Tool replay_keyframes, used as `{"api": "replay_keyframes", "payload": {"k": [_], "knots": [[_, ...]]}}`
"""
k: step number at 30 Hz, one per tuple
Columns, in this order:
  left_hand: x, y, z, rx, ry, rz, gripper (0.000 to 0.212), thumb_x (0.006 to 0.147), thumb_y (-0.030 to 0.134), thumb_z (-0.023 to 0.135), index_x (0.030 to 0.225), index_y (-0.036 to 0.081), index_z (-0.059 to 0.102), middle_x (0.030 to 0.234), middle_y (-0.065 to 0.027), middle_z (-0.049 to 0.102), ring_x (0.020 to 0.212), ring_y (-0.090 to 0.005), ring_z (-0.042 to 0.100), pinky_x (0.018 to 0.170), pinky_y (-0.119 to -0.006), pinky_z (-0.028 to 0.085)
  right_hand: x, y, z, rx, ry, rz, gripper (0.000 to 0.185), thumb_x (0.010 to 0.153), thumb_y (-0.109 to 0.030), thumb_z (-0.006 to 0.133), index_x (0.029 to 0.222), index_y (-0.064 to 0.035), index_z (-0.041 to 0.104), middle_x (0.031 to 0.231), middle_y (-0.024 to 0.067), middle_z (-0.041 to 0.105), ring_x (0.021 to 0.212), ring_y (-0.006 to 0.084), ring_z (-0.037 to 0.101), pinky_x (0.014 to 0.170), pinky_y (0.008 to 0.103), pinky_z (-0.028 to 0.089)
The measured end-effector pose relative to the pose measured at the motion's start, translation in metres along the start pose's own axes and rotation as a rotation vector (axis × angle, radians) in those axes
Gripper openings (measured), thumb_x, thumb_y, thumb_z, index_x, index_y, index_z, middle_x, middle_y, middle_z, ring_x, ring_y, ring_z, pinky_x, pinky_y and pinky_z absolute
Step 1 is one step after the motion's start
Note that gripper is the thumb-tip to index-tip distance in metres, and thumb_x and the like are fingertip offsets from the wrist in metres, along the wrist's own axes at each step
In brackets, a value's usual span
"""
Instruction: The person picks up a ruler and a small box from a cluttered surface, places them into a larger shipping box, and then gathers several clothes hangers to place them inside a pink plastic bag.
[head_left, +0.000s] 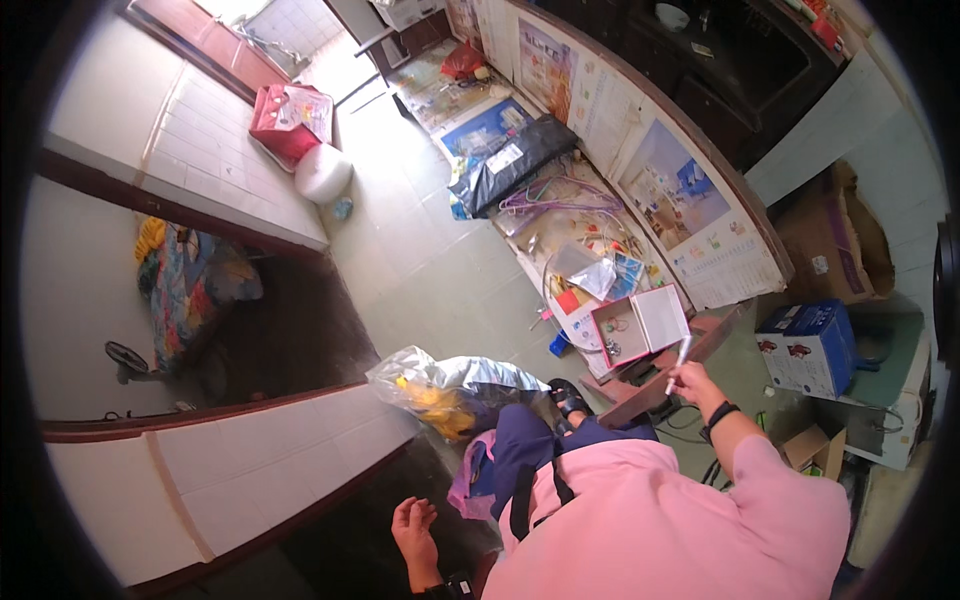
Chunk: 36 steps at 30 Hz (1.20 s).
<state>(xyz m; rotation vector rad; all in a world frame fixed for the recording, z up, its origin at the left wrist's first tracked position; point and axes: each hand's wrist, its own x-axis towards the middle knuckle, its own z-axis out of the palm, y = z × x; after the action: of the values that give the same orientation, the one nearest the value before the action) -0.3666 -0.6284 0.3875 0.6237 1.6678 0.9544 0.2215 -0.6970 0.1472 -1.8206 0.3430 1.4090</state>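
My right hand (691, 383) holds a thin white stick-like object (678, 365), beside the end of a cluttered low shelf. Near that hand lies an open box (621, 330) with red edges and a white lid, small items inside it. My left hand (415, 523) hangs at the lower middle with its fingers loosely curled and nothing visible in it. Close to the box are a clear plastic bag (585, 270), a red piece (568, 301) and tangled purple hangers (559, 196). A black plastic-wrapped parcel (517, 165) lies further along the shelf.
Plastic bags with yellow contents (442, 401) stand by my legs. A blue and white carton (808, 349) and an open cardboard box (814, 450) are at right. A red bag (281, 127) and a white rounded bundle (323, 173) sit by the left wall.
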Motion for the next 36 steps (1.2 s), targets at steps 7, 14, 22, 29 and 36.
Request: {"api": "replay_keyframes", "payload": {"k": [7,14,22,29,36], "knots": [[0.066,0.065,0.055,0.067,-0.199,0.005,0.018,0.093,0.012,0.06,0.108,0.003,0.058,0.097,-0.0076,0.066,0.085,-0.0159,0.064,0.075,-0.028,0.053,0.001,0.033,-0.053,0.209,0.148,-0.035,0.011,0.085,-0.012,0.062,0.086,-0.0082,0.052,0.073,0.0054,0.055,0.061,0.0177,0.055,0.05,0.0306,0.048],[0.175,0.135,0.11,0.224,-0.374,0.016,0.021,0.093,0.013,0.06,0.11,0.002,0.056,0.099,-0.0101,0.065,0.085,-0.0178,0.063,0.075,-0.03,0.052,-0.021,0.068,-0.008,0.449,0.418,0.038,0.034,0.091,-0.047,0.057,0.085,-0.0137,0.049,0.069,0.0037,0.056,0.057,0.0165,0.053,0.048,0.0291,0.046],[0.351,0.195,0.151,0.222,-0.539,-0.084,0.021,0.094,0.012,0.058,0.112,0.003,0.056,0.099,-0.0094,0.065,0.086,-0.0179,0.064,0.075,-0.031,0.053,-0.039,0.056,0.092,0.304,0.656,-0.007,0.031,0.092,-0.034,0.054,0.078,-0.0064,0.055,0.065,0.0044,0.057,0.049,0.0141,0.05,0.044,0.0291,0.041],[0.482,0.282,0.142,0.287,-0.539,-0.051,0.022,0.095,0.015,0.057,0.114,0.004,0.056,0.097,-0.01,0.067,0.082,-0.0176,0.065,0.074,-0.03,0.054,-0.036,-0.055,0.236,0.227,0.582,0.035,0.014,0.092,-0.02,0.056,0.093,-0.007,0.055,0.074,0.0048,0.059,0.054,0.0126,0.054,0.038,0.0271,0.038],[0.56,0.354,0.182,0.417,-0.559,0.039,0.02,0.094,0.011,0.058,0.112,0.003,0.057,0.096,-0.0079,0.066,0.081,-0.0142,0.063,0.073,-0.027,0.052,0.007,-0.114,0.334,0.247,0.475,0.029,0.014,0.092,-0.017,0.053,0.101,-0.0077,0.057,0.078,0.0039,0.056,0.05,0.0092,0.042,0.039,0.0236,0.032]]}}
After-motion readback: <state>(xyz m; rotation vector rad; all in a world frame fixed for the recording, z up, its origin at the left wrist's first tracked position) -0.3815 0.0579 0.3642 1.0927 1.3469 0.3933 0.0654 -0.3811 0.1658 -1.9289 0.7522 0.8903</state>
